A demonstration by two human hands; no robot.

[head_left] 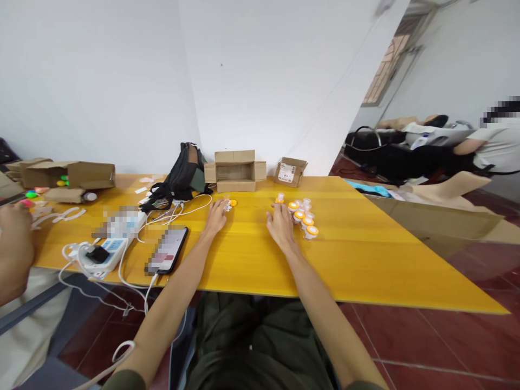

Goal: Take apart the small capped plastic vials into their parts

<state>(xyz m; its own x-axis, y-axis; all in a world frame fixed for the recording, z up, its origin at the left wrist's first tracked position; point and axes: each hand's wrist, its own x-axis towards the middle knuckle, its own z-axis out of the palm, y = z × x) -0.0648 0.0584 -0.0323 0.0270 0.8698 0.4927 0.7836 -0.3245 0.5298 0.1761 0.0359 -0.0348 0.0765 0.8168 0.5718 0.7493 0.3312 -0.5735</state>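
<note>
Your yellow counter (365, 254) runs wide in front of you, its near edge just past your lap and its right side tapering to a point over the red tiled floor (439, 336). The broad stretch right of your hands lies open; the left end is crowded. Along the far edge sit an open cardboard box (235, 170), a black bag (184, 173) and a smaller box (290, 172). At the left, a phone (168, 249) lies near the front edge beside a white power strip (101, 257) with trailing cables, and another person's arm (14, 254) comes in there.

Your right hand (280, 225) rests flat on the counter, fingers spread and holding nothing; the cluster of small orange-capped containers (304, 219) stands just beside its fingertips, to the right. Your left hand (216, 215) lies well apart from it, fingers stretched towards a single small orange-capped piece (231, 203); it looks to be touching it, though the view is too small to be sure whether that grip is closed on it.
</note>
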